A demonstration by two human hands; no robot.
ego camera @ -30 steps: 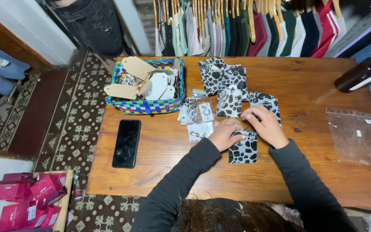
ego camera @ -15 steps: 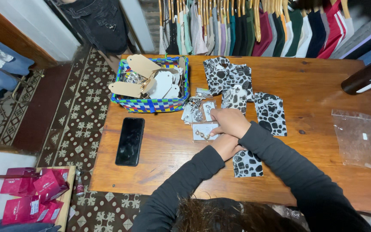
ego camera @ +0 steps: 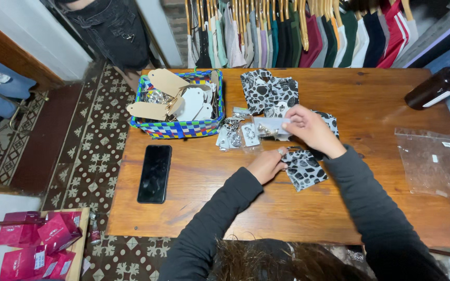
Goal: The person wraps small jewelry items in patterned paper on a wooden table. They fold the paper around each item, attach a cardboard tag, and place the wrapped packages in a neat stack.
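Note:
My right hand (ego camera: 311, 127) holds a small clear packet with jewellery (ego camera: 267, 127) lifted above the wooden table (ego camera: 204, 192). My left hand (ego camera: 266, 165) rests on a black-and-white spotted fabric pouch (ego camera: 304, 170), fingers pinching its upper edge. Several more small clear packets (ego camera: 235, 136) lie just left of my hands. Other spotted pouches (ego camera: 269, 91) are piled farther back on the table.
A woven blue, green and white basket (ego camera: 180, 127) holds paper tags. A black phone (ego camera: 154, 173) lies at the left. Clear plastic bags (ego camera: 433, 161) and a dark bottle (ego camera: 436, 88) are at the right. Hung clothes (ego camera: 298, 31) line the far edge. Pink boxes (ego camera: 37, 239) sit lower left.
My right hand left the spotted pouch, reached left to the pile of packets and now holds one lifted. My left hand stayed on the pouch.

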